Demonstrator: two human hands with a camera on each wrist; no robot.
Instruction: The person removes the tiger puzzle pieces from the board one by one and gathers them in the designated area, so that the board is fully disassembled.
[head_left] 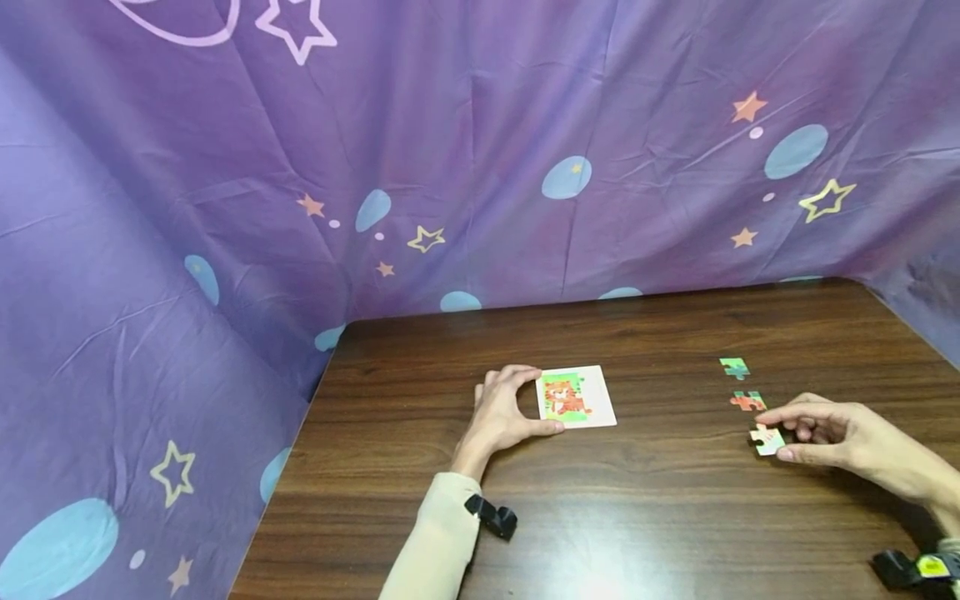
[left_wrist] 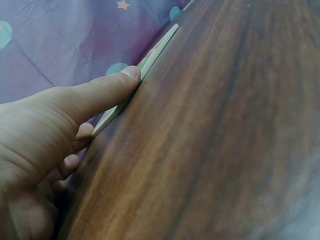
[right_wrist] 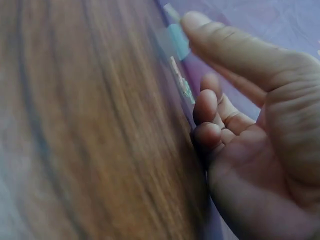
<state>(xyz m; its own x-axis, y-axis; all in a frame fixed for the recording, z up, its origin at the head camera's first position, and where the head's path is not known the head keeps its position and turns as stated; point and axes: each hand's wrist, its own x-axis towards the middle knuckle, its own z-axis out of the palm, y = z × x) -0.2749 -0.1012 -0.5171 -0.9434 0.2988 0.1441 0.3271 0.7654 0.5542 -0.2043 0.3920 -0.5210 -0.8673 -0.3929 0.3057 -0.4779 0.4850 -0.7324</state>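
A small white puzzle board point(head_left: 581, 398) with an orange tiger picture lies on the wooden table point(head_left: 675, 517). My left hand point(head_left: 536, 402) grips its left edge, fingers at the top corner and thumb at the bottom corner. In the left wrist view the thumb point(left_wrist: 100, 95) presses against the thin board edge point(left_wrist: 160, 42). To the right, my right hand point(head_left: 772, 432) pinches a pale puzzle piece point(head_left: 767, 441) between index finger and thumb, low over the table. The right wrist view shows the curled fingers point(right_wrist: 215, 115) only as a blur.
Two loose pieces lie just beyond my right hand: a green one point(head_left: 734, 367) and an orange-green one point(head_left: 747, 401). A purple star-patterned cloth point(head_left: 450, 167) walls the table at the back and on both sides. Black wrist straps point(head_left: 491, 517) sit on both arms.
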